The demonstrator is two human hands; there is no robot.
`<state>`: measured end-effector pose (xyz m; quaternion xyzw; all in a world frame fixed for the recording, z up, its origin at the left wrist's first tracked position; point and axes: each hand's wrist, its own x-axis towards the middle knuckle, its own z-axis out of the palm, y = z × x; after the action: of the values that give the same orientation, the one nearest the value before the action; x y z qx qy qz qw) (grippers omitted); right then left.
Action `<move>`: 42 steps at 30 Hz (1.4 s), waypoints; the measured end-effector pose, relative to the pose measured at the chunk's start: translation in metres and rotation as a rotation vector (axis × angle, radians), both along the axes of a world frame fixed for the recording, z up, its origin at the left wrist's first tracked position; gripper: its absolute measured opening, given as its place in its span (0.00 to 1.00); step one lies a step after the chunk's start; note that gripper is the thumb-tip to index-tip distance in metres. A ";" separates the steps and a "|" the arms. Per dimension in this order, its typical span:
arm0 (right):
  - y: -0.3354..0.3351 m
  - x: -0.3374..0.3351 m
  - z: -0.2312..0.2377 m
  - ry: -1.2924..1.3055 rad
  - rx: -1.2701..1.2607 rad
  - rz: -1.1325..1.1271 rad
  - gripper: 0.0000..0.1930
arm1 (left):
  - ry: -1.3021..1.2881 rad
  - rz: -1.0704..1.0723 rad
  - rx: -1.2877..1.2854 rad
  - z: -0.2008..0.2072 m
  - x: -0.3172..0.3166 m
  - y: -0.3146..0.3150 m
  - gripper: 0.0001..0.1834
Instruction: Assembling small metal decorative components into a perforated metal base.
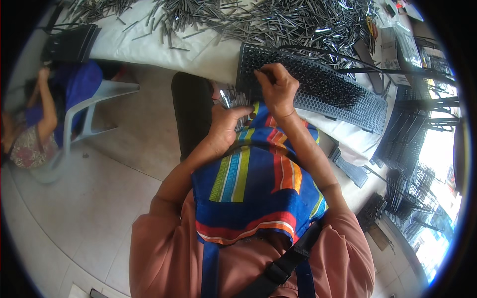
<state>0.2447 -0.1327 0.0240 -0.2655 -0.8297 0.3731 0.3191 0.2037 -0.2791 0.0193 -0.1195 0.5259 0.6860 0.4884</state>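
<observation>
My left hand (224,124) is closed round a bundle of thin, shiny metal sticks (231,96), held upright just off the near left end of a dark perforated tray (373,112). Over that end of the tray, my right hand (279,88) is pinched, thumb against fingers. What sits between its fingertips is too small to make out. The tray lies slanted along the table's near edge. Small dark pieces fill many of its holes, while the holes toward its right end and lower rim show bare.
Heaps of loose metal sticks (198,14) cover the far side of the white-covered table (134,48). A black box-like object (74,42) sits at its left end. Another person (42,116) is at the left beside a grey plastic chair (99,94). Dark racks (407,134) crowd the right.
</observation>
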 end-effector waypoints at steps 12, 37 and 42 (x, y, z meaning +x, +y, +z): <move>0.000 0.002 -0.008 -0.069 0.333 0.159 0.08 | -0.185 0.047 0.126 -0.009 -0.004 -0.005 0.13; 0.008 0.010 0.002 -0.016 0.064 0.037 0.04 | -0.144 0.008 0.040 0.005 0.003 0.002 0.10; 0.002 0.012 0.001 -0.160 0.287 0.107 0.05 | -0.180 -0.016 0.062 0.003 0.002 0.001 0.12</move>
<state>0.2565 -0.1310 0.0255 -0.2014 -0.9102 0.2451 0.2663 0.2056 -0.2776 0.0218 -0.1615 0.4594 0.6844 0.5427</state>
